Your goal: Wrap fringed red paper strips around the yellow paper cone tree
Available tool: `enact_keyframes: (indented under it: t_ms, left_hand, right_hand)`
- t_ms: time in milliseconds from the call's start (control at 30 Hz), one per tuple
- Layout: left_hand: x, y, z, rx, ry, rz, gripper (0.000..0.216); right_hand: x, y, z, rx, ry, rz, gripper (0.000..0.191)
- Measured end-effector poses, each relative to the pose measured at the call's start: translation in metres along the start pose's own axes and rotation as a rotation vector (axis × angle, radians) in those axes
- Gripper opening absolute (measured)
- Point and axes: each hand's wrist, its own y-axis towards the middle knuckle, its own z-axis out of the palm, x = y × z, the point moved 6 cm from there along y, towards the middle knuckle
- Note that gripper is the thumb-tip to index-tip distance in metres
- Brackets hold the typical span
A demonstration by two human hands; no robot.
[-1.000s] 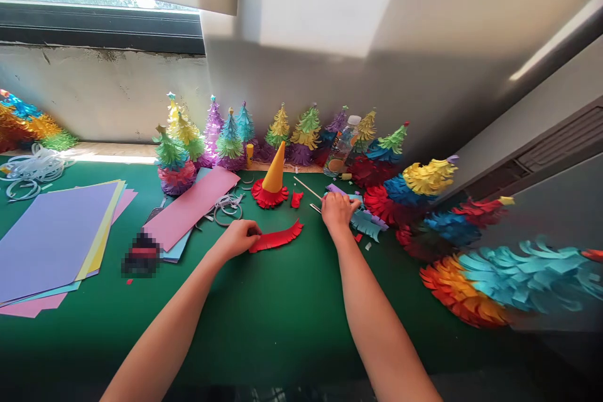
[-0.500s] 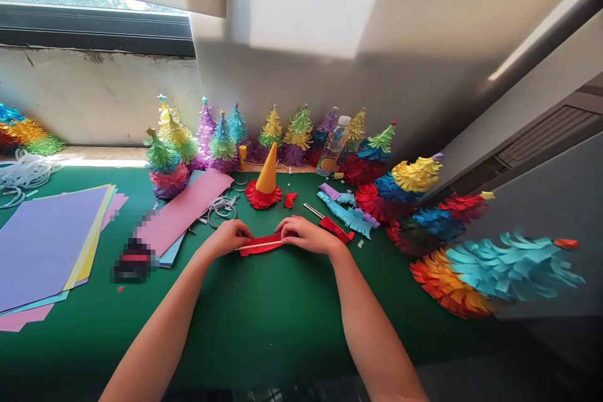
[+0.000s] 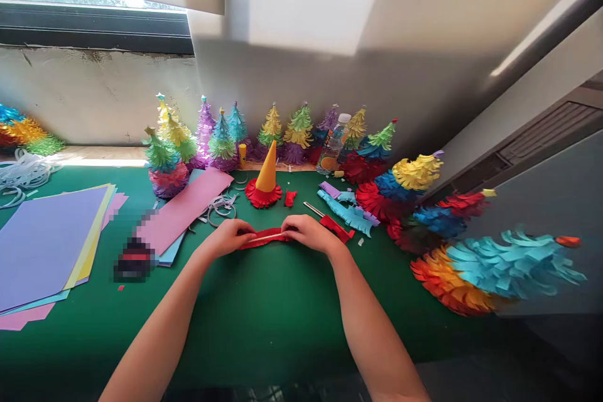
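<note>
My left hand (image 3: 232, 236) and my right hand (image 3: 305, 231) pinch the two ends of a short red paper strip (image 3: 269, 232) just above the green table. A thin, pale, straight piece (image 3: 266, 239) runs lengthwise along the red strip between my fingers; whether it is a stick or a tape backing I cannot tell. My fingertips partly cover both ends. Straight beyond my hands stands a yellow paper cone (image 3: 267, 171) with a red fringed band (image 3: 262, 196) around its base. Beside it lies a small red paper scrap (image 3: 291, 198).
Colourful fringed paper trees (image 3: 296, 132) line the back and right. Sheets of coloured paper (image 3: 51, 245) lie left, near a pink strip (image 3: 188, 207) and curled pale tape (image 3: 221, 208). A bottle (image 3: 333, 144), blue fringed strips (image 3: 348, 213) and a slim metal tool (image 3: 313, 210) are to the right.
My right hand has shifted slightly right along the red paper strip. The strip has turned, with less red showing below the pale piece and more above it.
</note>
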Motion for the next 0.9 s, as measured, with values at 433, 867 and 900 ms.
enact_keyframes:
  t_ms: [433, 867, 900]
  left_hand:
    - [-0.016, -0.004, 0.0, -0.094, 0.549, 0.289, 0.029]
    - [-0.014, -0.002, 0.007, -0.118, 0.556, 0.273, 0.03]
    - [-0.013, -0.001, 0.007, -0.111, 0.521, 0.265, 0.029]
  right_hand:
    - [0.005, 0.001, 0.005, -0.022, -0.139, -0.068, 0.02]
    - [0.003, 0.006, 0.011, -0.059, -0.231, -0.076, 0.02]
    - [0.003, 0.006, 0.011, -0.057, -0.237, -0.07, 0.021]
